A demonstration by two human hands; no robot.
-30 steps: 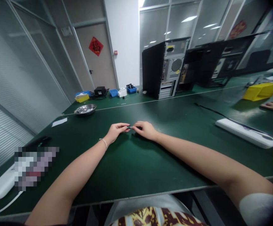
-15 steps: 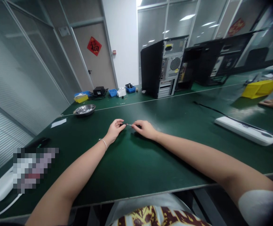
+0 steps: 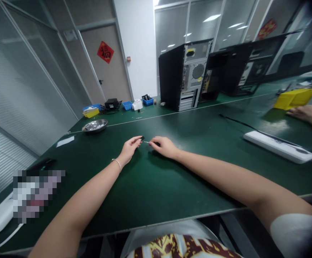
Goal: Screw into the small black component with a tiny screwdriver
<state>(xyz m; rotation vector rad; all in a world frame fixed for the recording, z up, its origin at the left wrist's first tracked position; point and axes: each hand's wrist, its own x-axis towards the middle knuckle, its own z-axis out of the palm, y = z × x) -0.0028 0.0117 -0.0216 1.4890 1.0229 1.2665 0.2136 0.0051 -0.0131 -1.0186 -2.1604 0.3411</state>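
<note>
Above the green table (image 3: 156,186), my left hand (image 3: 130,147) is closed, pinching a small black part (image 3: 142,138) between thumb and fingertips. What kind of part it is, I cannot make out. To its right, my right hand (image 3: 164,146) wraps round a screwdriver, whose thin metal shaft (image 3: 146,142) points left toward the part. Most of its dark handle is hidden in the palm. The shaft's tip is close to my left fingers and looks apart from the black part.
A steel bowl (image 3: 95,125) stands at the left, with small blue bins (image 3: 127,105) behind it. Computer towers (image 3: 184,79) line the back. A white power strip (image 3: 279,146) lies at the right. Another person's hand (image 3: 306,113) is beside a yellow bin (image 3: 294,98).
The small black part has tilted up in my left hand and come away from the screwdriver's tip. My right hand has barely moved. The other person's hand has moved left, toward the yellow bin.
</note>
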